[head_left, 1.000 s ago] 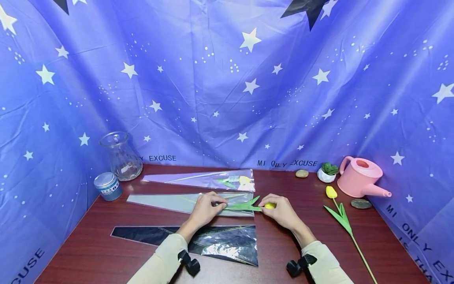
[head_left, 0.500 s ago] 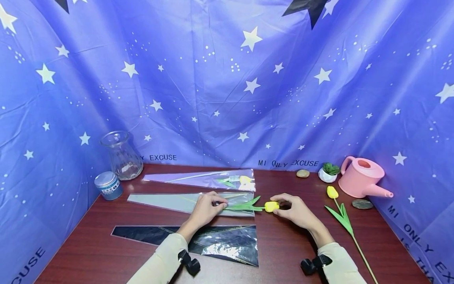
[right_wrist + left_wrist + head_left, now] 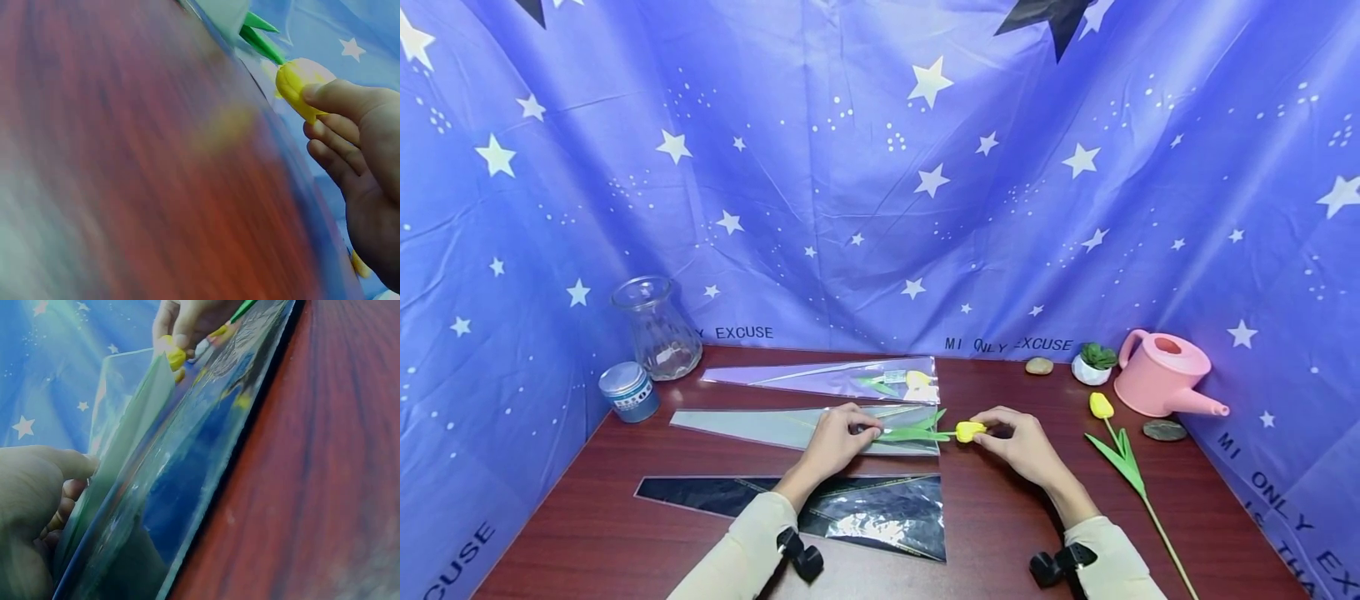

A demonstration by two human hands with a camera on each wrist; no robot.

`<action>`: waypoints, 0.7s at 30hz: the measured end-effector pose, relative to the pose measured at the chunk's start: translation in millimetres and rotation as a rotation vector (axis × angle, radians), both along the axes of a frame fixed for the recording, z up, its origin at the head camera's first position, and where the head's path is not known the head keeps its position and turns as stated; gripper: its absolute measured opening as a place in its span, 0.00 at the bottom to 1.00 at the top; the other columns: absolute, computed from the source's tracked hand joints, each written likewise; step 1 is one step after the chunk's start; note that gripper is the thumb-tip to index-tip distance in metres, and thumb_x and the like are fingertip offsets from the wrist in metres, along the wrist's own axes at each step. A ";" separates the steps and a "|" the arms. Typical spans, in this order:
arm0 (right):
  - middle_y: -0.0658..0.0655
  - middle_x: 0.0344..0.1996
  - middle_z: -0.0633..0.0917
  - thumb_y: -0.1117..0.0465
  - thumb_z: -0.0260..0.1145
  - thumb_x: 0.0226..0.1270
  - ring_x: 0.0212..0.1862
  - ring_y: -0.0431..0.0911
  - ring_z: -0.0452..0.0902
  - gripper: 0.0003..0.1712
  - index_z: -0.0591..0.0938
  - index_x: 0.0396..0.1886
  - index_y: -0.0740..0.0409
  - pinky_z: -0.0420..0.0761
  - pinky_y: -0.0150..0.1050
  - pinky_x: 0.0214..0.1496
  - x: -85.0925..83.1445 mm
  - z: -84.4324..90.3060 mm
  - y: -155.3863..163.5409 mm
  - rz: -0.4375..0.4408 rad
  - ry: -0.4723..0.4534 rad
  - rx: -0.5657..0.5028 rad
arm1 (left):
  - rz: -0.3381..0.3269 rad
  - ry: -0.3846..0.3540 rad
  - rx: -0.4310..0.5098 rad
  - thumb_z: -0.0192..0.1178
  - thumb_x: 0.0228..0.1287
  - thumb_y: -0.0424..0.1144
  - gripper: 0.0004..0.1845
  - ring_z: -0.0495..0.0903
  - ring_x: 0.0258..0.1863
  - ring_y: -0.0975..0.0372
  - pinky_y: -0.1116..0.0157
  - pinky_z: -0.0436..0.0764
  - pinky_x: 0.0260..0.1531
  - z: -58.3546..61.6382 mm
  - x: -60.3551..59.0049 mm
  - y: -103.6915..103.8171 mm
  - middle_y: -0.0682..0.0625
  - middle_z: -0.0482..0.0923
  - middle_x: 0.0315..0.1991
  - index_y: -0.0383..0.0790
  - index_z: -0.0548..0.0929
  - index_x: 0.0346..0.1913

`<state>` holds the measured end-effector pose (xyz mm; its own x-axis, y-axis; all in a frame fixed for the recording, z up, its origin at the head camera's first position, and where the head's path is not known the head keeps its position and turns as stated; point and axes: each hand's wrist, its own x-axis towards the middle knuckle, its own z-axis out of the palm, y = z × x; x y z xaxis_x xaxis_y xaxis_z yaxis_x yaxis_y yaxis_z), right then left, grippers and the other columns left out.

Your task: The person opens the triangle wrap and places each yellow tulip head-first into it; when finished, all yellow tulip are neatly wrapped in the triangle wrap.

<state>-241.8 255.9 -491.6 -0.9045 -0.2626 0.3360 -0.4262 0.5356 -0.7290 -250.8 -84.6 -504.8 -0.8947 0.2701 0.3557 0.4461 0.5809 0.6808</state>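
— Near the middle of the dark red wooden bench (image 3: pixel 587 533), what are the hands doing?

— The left hand (image 3: pixel 835 440) is pressing down on a clear tapered plastic flower sleeve (image 3: pixel 760 425), its fingers (image 3: pixel 867 428) curling onto the wide mouth end. The right hand (image 3: pixel 1026 446) is pinching the yellow bud of an artificial tulip (image 3: pixel 967 431) between thumb and fingertips.

— Where is that tulip lying?

— Its green leaves are sitting at the sleeve's mouth, and the bud is sticking out to the right of it, just off the opening.

— What else is lying around?

— A second clear sleeve with a yellow tulip inside (image 3: pixel 850 381) is lying toward the back edge, and a dark sleeve (image 3: pixel 865 508) is lying toward the front edge. A loose yellow tulip (image 3: pixel 1116 450) is resting near the right edge, beside a pink watering can (image 3: pixel 1161 375). A glass vase (image 3: pixel 657 331) and a small blue tin (image 3: pixel 627 392) are standing at the back left corner.
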 end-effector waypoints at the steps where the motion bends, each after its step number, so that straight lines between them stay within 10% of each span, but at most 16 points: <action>1: 0.48 0.39 0.90 0.62 0.79 0.60 0.38 0.36 0.82 0.12 0.90 0.43 0.45 0.83 0.33 0.44 0.3 -0.1 -2.2 -0.001 0.010 -0.008 | 0.002 -0.001 0.003 0.72 0.65 0.40 0.04 0.71 0.25 0.72 0.73 0.72 0.29 0.0 0.0 0.1 0.60 0.85 0.35 0.52 0.94 0.40; 21: 0.46 0.36 0.90 0.64 0.79 0.59 0.36 0.34 0.82 0.11 0.91 0.40 0.45 0.82 0.32 0.39 -5.5 -5.3 -50.0 0.017 0.070 -0.071 | 0.013 0.012 0.047 0.73 0.64 0.39 0.05 0.70 0.25 0.72 0.73 0.71 0.27 3.8 -0.2 1.5 0.60 0.83 0.33 0.50 0.94 0.41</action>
